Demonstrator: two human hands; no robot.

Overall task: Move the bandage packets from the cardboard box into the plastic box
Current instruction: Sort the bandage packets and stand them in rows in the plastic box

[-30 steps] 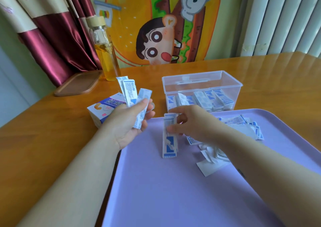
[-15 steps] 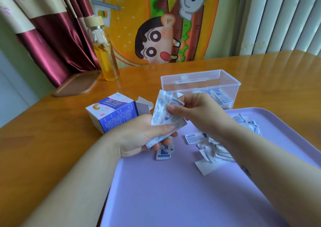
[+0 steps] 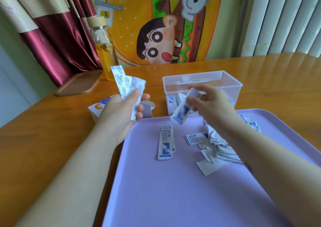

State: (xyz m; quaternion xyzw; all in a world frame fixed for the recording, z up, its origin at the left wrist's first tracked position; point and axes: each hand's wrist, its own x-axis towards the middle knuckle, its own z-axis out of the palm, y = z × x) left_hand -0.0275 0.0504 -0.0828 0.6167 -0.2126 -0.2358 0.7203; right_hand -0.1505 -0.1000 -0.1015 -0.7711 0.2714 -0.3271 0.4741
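Much of a wooden table (image 3: pixel 34 139) is covered by a lilac tray (image 3: pixel 173 192), loose packets (image 3: pixel 165 143) scattered on it. Behind are set a clear plastic box (image 3: pixel 201 85) and an open cardboard box (image 3: pixel 96 107). Several bandage packets (image 3: pixel 121 80) are gripped, fanned, in the left hand (image 3: pixel 118 117); one blurred packet (image 3: pixel 180 113) is pinched by the right hand (image 3: pixel 213 105), before the plastic box.

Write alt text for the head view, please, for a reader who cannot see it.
A person's left hand holds a fan of bandage packets while the right hand pinches a packet in front of a clear plastic box. A purple tray holds loose packets.
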